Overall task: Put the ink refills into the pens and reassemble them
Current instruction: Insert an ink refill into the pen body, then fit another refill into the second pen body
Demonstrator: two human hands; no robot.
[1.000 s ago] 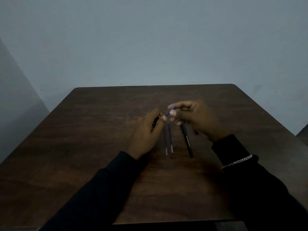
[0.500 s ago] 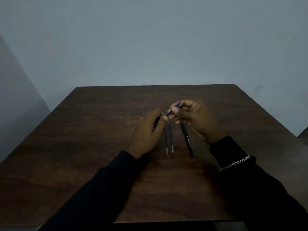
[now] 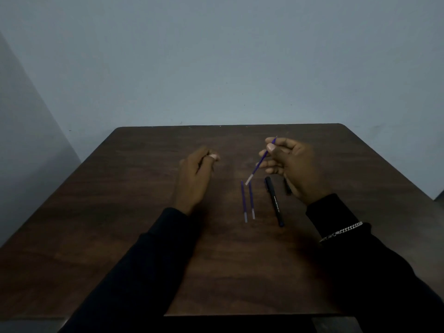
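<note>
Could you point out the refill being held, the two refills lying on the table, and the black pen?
held refill (image 3: 260,162): head view, mid-shaft, below the right hand's fingers.
two loose refills (image 3: 247,200): head view, between the pair, mid-length.
black pen (image 3: 274,201): head view, middle of the barrel, by the lettering.

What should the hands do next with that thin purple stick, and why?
Probably bring the hands together: the right hand pinches the thin purple ink refill in the air, while the left hand is closed apart from it, perhaps around a pen part, hidden.

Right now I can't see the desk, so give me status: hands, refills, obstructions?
Right hand pinching one blue refill, raised. Left hand curled, contents unclear. Two refills and black pen flat on table. Nothing blocking.
</note>
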